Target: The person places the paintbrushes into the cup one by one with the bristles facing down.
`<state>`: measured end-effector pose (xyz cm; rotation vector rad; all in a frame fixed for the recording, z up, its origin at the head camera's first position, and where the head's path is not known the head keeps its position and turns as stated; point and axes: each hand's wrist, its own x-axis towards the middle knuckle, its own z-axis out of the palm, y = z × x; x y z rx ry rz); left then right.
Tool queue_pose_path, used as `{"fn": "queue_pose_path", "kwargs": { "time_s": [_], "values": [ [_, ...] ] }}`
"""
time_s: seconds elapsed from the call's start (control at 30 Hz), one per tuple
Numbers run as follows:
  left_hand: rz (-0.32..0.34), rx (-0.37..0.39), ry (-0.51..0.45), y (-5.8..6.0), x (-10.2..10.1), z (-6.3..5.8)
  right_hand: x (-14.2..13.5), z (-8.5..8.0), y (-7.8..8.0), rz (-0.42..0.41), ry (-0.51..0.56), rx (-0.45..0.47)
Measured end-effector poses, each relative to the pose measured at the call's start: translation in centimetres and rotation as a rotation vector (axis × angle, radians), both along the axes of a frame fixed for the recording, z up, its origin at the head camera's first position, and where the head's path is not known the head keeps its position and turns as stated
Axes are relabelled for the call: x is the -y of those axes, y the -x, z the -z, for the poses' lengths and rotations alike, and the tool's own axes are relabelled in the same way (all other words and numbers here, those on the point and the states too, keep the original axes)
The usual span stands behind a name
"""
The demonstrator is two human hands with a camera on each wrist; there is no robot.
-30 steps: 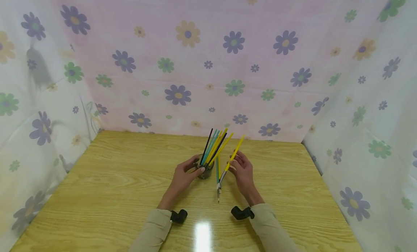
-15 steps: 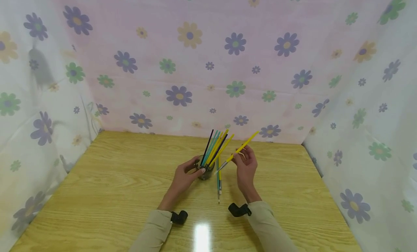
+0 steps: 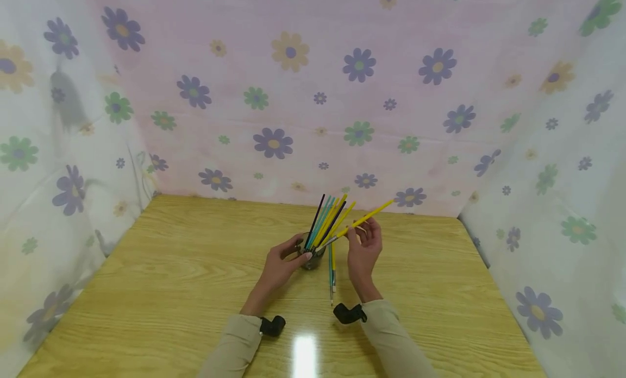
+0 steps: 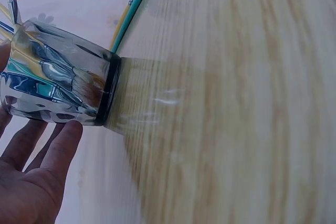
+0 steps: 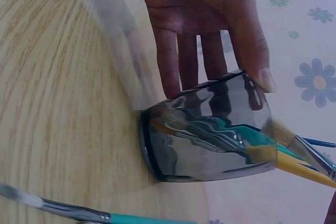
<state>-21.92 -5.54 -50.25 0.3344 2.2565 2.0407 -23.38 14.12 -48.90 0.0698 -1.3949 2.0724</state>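
Note:
A smoky see-through glass (image 5: 210, 153) stands on the table with several paintbrushes (image 3: 326, 220) in it, bristles down, handles yellow, teal and dark. My left hand (image 3: 279, 268) holds the glass from the left, fingers on its side and thumb at the rim. My right hand (image 3: 364, 252) pinches a yellow paintbrush (image 3: 375, 210) by its handle, right of the glass. This brush slants, its pale bristles (image 5: 277, 131) at the rim. A teal paintbrush (image 3: 330, 272) and a yellow paintbrush (image 3: 334, 258) lie on the table between the glass and my right hand.
The wood-grain table (image 3: 195, 280) reaches back to a flowered cloth (image 3: 313, 68), which also hangs at both sides. A black camera (image 3: 349, 313) sits at my right wrist, another black camera (image 3: 273, 326) at my left.
The yellow paintbrush in my right hand has tilted from steep to slanting, its bristles rising off the table brushes to the glass rim. My left hand stays on the glass.

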Motion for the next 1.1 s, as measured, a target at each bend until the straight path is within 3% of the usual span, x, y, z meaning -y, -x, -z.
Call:
{"fn": "queue_pose_path", "kwargs": {
  "time_s": [0.1,0.3,0.4,1.1],
  "values": [
    [0.013,0.007,0.007,0.0,0.1,-0.2,0.2,0.4,0.0,0.018,-0.038,0.007],
    [-0.005,-0.008,0.007,0.9,0.0,2.1,0.5,1.4,0.1,0.028,-0.06,0.019],
    [-0.011,-0.018,0.001,1.2,0.1,2.7,0.7,1.8,0.1,0.018,-0.059,0.008],
    [-0.017,-0.044,0.012,1.4,0.0,2.9,1.9,3.5,-0.1,-0.039,-0.214,0.014]
  ]
}}
